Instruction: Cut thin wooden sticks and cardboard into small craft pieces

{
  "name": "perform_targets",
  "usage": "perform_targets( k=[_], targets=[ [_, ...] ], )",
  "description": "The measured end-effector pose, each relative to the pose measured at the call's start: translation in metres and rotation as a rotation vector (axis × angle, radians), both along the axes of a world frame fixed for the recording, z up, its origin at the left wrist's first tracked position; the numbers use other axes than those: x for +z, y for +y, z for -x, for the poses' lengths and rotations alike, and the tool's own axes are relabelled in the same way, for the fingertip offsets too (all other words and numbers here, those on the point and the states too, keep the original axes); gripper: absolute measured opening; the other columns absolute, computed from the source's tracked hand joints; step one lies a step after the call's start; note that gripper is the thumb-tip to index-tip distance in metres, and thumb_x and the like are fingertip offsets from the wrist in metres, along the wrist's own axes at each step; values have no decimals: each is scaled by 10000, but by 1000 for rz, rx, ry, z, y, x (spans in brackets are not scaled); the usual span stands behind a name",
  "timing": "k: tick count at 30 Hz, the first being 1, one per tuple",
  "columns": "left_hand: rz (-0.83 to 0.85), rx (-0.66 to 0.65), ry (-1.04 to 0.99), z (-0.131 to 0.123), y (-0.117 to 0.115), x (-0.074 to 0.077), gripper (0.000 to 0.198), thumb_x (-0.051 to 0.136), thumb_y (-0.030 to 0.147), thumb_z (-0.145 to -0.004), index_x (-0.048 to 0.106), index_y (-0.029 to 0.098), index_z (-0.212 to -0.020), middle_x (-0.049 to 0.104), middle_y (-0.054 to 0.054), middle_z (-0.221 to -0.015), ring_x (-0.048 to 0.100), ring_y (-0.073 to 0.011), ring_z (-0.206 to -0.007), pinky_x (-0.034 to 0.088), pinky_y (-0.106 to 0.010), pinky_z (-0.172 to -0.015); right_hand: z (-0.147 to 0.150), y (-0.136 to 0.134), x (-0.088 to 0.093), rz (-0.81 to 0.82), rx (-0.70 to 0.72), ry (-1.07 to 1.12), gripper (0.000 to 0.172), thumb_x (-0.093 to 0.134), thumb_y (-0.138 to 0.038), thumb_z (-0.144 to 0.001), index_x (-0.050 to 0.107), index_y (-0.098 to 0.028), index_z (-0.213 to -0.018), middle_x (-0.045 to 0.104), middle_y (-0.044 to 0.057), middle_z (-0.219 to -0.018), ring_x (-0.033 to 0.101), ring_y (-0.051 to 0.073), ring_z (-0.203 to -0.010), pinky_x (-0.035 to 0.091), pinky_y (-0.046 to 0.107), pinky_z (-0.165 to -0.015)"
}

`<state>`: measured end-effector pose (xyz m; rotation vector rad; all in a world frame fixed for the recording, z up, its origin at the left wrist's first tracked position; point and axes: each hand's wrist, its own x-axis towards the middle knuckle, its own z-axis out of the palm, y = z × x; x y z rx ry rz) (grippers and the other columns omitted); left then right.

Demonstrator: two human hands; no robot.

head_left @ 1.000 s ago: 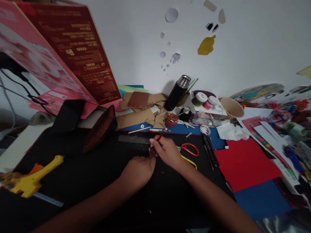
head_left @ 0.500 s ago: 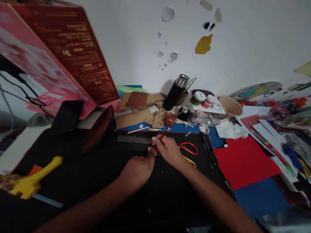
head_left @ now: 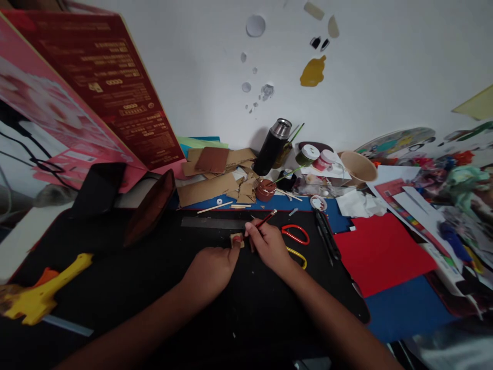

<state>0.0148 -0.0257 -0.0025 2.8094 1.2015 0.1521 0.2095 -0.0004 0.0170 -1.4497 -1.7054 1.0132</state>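
My left hand (head_left: 211, 267) has its fingers curled in, with the index finger stretched out and pinning a small cardboard piece (head_left: 241, 244) to the black mat (head_left: 154, 288). Just right of that piece, my right hand (head_left: 267, 245) grips a dark red pencil (head_left: 266, 218) in a writing hold. The pencil's tip is at the hand's left side, too small to make out. A metal ruler (head_left: 213, 222) lies flat behind the cardboard. Beside my right hand are scissors (head_left: 296, 234) with one red and one yellow handle loop, their blades partly hidden by the hand.
A yellow glue gun (head_left: 50, 290) lies at left, near a brown leaf-shaped tray (head_left: 150, 208). Behind stand cardboard scraps (head_left: 208, 189), a black flask (head_left: 272, 146) and a brown paint jar (head_left: 265, 190). A black cutter (head_left: 327, 234) and red sheet (head_left: 385, 254) are at right.
My right hand with the pencil has moved a little right, away from the cardboard piece, leaving more of it in sight. My left index finger stays on the piece. The view has shifted slightly.
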Motion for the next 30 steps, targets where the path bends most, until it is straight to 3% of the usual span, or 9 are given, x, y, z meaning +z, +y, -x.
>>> perform_targets(
  k=[5, 12, 30],
  targets=[
    [66, -1, -116, 9, 12, 8, 332, 473, 133, -995, 651, 115, -1275, 780, -59, -771, 743, -212, -637, 570, -300, -577, 0, -7, -4, -31, -31, 14, 395, 451, -486, -1071, 620, -227, -825, 565, -38, -546, 580, 152, -530, 442, 250, -602],
    [210, -24, -297, 22, 33, 14, 351, 520, 161, -973, 738, 289, -1218, 825, -19, -996, 770, -166, -797, 587, -266, -744, 1, -11, -7, -69, -60, 32, 400, 456, -478, -1067, 619, -218, -810, 547, -35, -572, 554, 143, -531, 420, 243, -574],
    [462, 37, -309, 25, 46, 19, 350, 524, 258, -997, 744, 347, -1255, 776, 15, -1221, 761, -220, -1056, 575, -306, -883, 0, -16, -11, -105, -50, 46, 406, 463, -456, -1067, 642, -205, -803, 542, -29, -578, 545, 137, -542, 410, 238, -566]
  ],
)
